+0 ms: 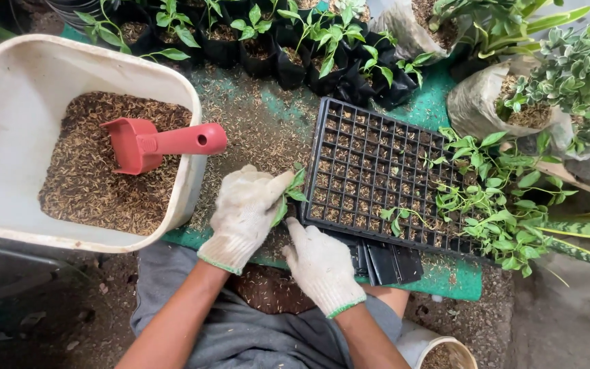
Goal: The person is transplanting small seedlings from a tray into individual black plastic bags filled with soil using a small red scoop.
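A small leafy cutting (293,193) sits pinched in the fingertips of the left hand (244,213), its green leaves poking out past the glove toward the near-left corner of the black seedling tray (377,171). The cutting's stem seems to run roughly from the left hand's fingers up and to the right, so its leafy end points at the tray's edge cells; the lower end is hidden by the glove.

The right hand (321,263) lies just below and to the right of the cutting, its gloved fingers loosely curled with the index finger stretched up toward the stem. Whether it touches the cutting or only the tray's rim I cannot tell. Of the two, the left hand is the one on the cutting; the right is nearest to the tray's near-left corner.

The tray stretches away to the right of both hands, its long axis slanting from upper left to lower right, cells filled with husk mix. A heap of loose cuttings (493,198) lies over its far right end, well apart from the hands. To the left of the left hand stands a white tub (8,102) of husk mix with a red scoop (151,143) resting in it. Potted seedlings in black bags (288,48) line the far side.
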